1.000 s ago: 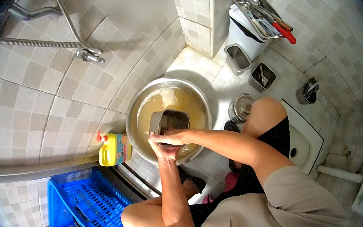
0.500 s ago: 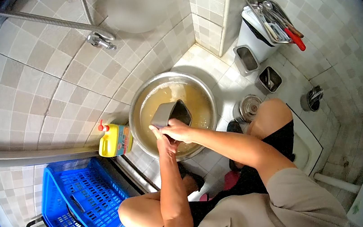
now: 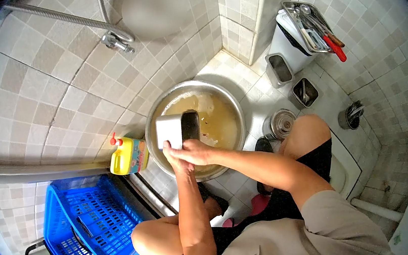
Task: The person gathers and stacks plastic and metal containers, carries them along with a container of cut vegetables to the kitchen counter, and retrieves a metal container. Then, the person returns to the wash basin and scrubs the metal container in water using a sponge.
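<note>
Metal container [image 3: 178,129], one: held over the wide basin [image 3: 240,118] of cloudy water [image 3: 221,120], tipped on its side, dark mouth toward the picture's right. Not yet set down; work on it reads as unfinished.

Left hand [image 3: 177,162], one: grip closed on the container's near edge, thumb against the pale face.

Right hand [image 3: 197,152], one: grip closed at the same edge, overlapping the left; fingertips hidden, so whether they press a cloth cannot be told.

Apart, on the tiled floor [image 3: 253,96]: first tin [image 3: 271,71]; second tin [image 3: 295,100], slim pieces [image 3: 306,93] inside; round steel vessel [image 3: 282,124]. Utensils [image 3: 321,26], heaped above a white bin [image 3: 283,48].

Progress: one piece in hand; which others are done or left, nothing shows.
</note>
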### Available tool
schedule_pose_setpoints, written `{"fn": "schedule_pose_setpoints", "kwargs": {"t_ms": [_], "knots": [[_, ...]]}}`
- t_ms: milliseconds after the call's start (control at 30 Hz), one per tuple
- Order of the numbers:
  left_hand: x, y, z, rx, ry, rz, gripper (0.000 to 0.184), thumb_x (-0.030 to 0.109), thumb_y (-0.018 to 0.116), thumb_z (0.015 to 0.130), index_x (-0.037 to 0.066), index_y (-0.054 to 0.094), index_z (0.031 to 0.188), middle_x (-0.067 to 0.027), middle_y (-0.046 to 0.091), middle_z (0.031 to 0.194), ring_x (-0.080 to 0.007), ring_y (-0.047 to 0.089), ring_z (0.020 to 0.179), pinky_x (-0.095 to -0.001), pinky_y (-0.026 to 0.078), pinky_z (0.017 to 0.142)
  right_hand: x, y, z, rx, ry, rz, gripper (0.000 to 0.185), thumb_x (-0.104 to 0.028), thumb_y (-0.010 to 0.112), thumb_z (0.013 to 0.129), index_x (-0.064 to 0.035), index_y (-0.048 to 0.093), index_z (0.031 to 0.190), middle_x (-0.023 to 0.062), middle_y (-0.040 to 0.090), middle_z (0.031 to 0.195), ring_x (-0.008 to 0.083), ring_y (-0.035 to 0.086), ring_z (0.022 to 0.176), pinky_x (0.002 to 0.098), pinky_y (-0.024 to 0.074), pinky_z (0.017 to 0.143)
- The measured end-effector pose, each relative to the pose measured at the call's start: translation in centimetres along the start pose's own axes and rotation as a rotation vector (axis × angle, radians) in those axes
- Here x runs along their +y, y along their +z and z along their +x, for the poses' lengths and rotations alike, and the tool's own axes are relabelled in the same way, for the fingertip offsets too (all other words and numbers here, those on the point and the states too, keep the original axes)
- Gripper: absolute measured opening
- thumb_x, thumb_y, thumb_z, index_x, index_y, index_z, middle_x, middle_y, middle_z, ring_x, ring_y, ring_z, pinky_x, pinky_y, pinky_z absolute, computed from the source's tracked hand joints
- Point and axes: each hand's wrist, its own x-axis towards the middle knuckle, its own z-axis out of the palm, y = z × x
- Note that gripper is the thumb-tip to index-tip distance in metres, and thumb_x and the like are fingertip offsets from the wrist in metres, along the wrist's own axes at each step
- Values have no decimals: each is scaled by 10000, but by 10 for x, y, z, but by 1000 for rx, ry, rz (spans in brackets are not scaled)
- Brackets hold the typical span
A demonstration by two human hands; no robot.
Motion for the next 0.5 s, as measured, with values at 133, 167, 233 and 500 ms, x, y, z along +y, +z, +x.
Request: {"fn": "schedule_pose_setpoints", "kwargs": {"t_ms": [133, 167, 233, 500], "knots": [[15, 28, -11, -50, -51, -70, 671, 592, 539, 866, 50, 584, 1260, -117, 665, 1143, -301, 635, 995, -434, 493, 897, 59, 3, 30, -88, -406, -533, 788, -546, 554, 916, 43, 402, 1418, 309, 408, 1433, 432, 399, 1337, 466, 316, 1117], [23, 39, -21, -73, -126, -83, 673, 586, 550, 860, 52, 579, 1268, -128, 656, 1175, -319, 632, 1017, -448, 488, 921, 67, 1, 32, -85, -405, -534, 788, -546, 554, 916, 43, 402, 1418, 309, 408, 1433, 432, 399, 1337, 466, 316, 1117], [15, 22, -8, -74, -169, -116, 676, 584, 553, 856, 57, 571, 1279, -134, 642, 1206, -335, 619, 1052, -468, 473, 952, 75, -3, 37, -41, -508, -937, 881, -602, 565, 883, 75, 381, 1416, 294, 390, 1461, 412, 374, 1368, 508, 226, 1164], [29, 31, -9, -49, -364, -33, 714, 570, 569, 825, 90, 528, 1351, -147, 579, 1316, -345, 546, 1187, -538, 403, 1024, 94, -26, 47, -110, -263, -1673, 825, -400, 638, 830, 113, 381, 1424, 251, 301, 1549, 363, 240, 1467, 492, 41, 1228]]}}
